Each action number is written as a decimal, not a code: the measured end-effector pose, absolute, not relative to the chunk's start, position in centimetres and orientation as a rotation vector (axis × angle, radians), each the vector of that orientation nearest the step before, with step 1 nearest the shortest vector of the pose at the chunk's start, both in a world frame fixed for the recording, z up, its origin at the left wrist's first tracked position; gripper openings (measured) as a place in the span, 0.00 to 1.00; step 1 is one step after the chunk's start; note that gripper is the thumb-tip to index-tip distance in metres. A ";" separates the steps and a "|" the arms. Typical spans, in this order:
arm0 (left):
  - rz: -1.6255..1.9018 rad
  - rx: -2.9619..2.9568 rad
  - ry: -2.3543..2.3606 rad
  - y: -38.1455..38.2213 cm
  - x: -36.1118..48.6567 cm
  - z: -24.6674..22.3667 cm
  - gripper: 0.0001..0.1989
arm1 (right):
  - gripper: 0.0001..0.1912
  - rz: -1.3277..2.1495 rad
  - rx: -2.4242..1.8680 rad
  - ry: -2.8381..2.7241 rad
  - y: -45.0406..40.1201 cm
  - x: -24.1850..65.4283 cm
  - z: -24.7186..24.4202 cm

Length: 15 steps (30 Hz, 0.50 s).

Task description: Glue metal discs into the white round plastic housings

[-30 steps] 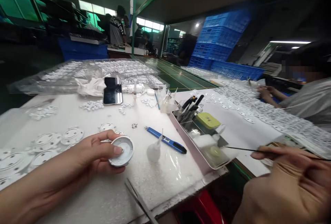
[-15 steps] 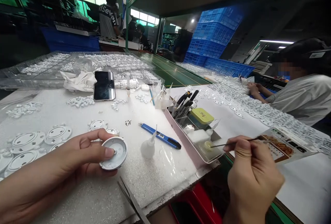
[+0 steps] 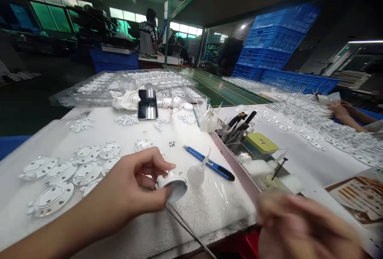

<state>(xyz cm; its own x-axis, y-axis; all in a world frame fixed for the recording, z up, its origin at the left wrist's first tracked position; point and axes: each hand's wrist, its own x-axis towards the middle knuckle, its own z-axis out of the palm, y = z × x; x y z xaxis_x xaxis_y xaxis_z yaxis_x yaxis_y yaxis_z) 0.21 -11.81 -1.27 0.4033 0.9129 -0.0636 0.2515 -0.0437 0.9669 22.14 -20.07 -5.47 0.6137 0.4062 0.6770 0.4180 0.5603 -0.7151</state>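
Note:
My left hand (image 3: 134,183) is closed around a small round white part (image 3: 176,189), shaped like a shallow cup, its hollow side tilted toward the right. My right hand (image 3: 305,227) is at the lower right, near the pink-edged box, smeared by motion, so its fingers cannot be read. A thin dark stick (image 3: 280,166) stands leaning in a small jar with a yellowish top (image 3: 271,182) inside that box. Below the held part lie steel tweezers (image 3: 191,229). Just right of it stands a small white squeeze bottle (image 3: 197,173) with a pointed nozzle.
Several round white parts (image 3: 88,172) lie at the left. A blue utility knife (image 3: 209,163), a phone (image 3: 147,105) and the pink-edged box (image 3: 236,167) with tools are on the white table. Trays of small parts (image 3: 143,76) are behind. A co-worker's hands (image 3: 341,111) are at the right.
The right hand has let go of the stick, which now stands in the jar, and has moved down. The left hand has tipped the white part. The view has turned left.

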 end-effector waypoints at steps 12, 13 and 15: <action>0.832 2.018 0.767 -13.3 0.2 -0.5 0.10 | 0.07 0.194 -1.010 -1.652 -17.1 19.8 -7.6; 0.815 1.963 0.748 -13.2 0.2 -0.5 0.12 | 0.06 0.163 -1.011 -1.634 -17.0 19.9 -7.5; 0.731 1.835 0.732 -13.2 0.5 -0.5 0.18 | 0.05 0.126 -1.025 -1.620 -16.7 20.2 -7.4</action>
